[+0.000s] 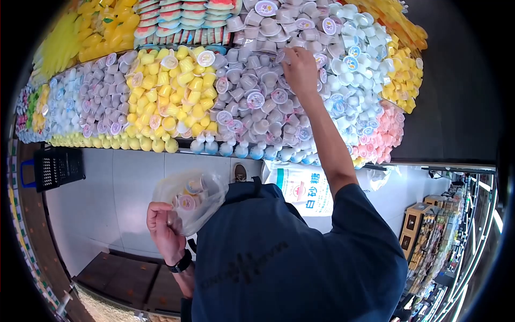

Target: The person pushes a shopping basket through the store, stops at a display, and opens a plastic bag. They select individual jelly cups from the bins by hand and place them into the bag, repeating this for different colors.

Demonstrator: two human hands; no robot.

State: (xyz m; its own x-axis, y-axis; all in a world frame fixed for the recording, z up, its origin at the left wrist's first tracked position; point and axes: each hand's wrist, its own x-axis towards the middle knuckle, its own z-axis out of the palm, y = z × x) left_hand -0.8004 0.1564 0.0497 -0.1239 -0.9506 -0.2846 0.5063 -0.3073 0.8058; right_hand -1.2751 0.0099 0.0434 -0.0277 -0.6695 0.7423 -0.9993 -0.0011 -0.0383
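My left hand (163, 228), wearing a black wristband, is closed on the edge of a clear plastic bag (212, 206). Several jelly cups (188, 202) with printed lids show through the bag's film. Stretched out over the display, my right hand (300, 68) has its fingers pinched on a pale jelly cup (280, 56), partly covered by the fingers. Around it lies a heap of purple jelly cups (262, 111), some lid up and some on their sides.
Yellow jelly cups (171, 88) lie left of the purple heap, pale blue ones (343, 80) right of it. Round blue-and-white containers (241, 151) line the display's front edge. A white printed sack (303, 188) stands below. A black basket (59, 166) is at left, stocked shelves (429, 241) at right.
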